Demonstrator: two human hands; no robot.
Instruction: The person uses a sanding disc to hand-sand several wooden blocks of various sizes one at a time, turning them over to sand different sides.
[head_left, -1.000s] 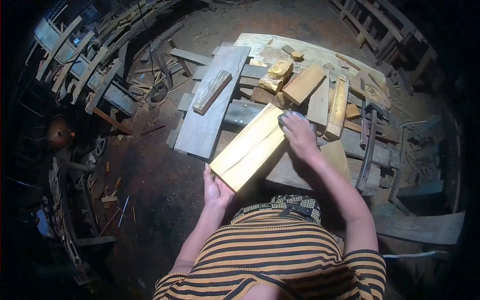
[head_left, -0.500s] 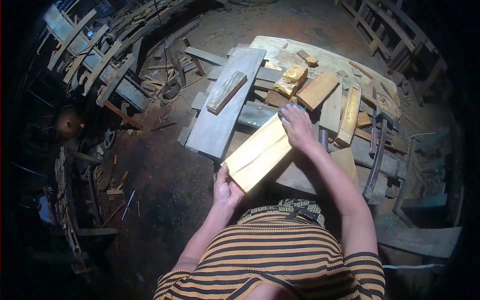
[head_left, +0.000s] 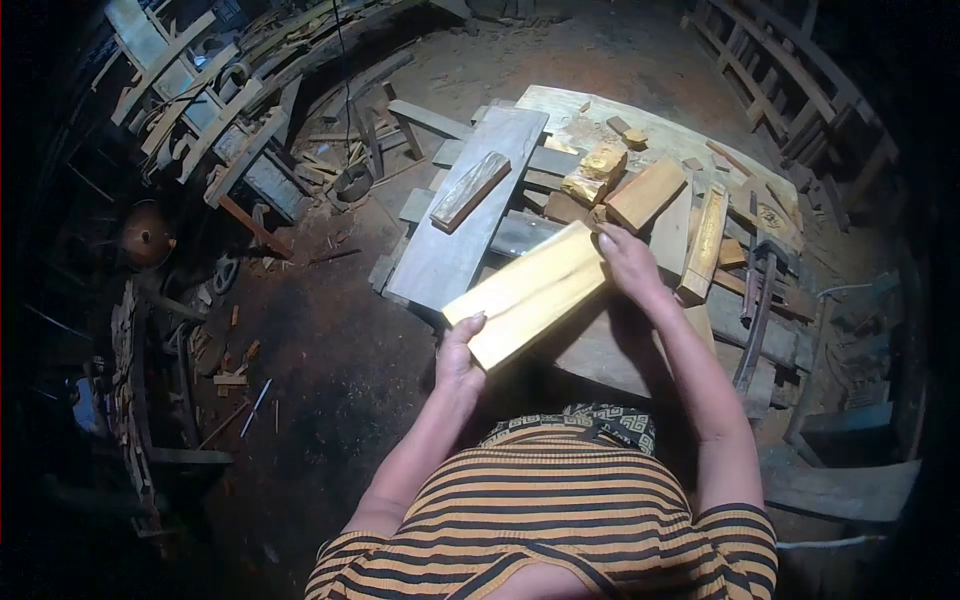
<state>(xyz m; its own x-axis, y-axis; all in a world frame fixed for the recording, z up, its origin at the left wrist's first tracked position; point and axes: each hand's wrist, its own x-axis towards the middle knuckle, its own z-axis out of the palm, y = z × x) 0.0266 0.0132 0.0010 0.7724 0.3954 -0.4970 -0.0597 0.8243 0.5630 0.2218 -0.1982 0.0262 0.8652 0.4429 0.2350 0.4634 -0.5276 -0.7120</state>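
A pale yellow wooden board (head_left: 530, 293) is held at a slant in front of my body, its grain and a dark streak showing on the upper face. My left hand (head_left: 460, 350) grips its near left end, thumb on top and fingers underneath. At the far right end, my right hand (head_left: 632, 265) is closed around the board's edge; its fingers are partly hidden. Just beyond that end lie a thick wooden block (head_left: 647, 193) and a rough, yellowish wood chunk (head_left: 596, 172) on the workbench.
A wide grey plank (head_left: 470, 215) lies on the bench with a short wood piece (head_left: 470, 190) on top. To the right are a narrow yellow block (head_left: 704, 242) and a long dark curved tool (head_left: 757, 320). Timber racks (head_left: 790, 80) and scrap piles surround the dirt floor.
My right hand has slid from the board's upper face to its far right edge. The dark pad under its fingers no longer shows. The board has turned slightly flatter; the view shifted.
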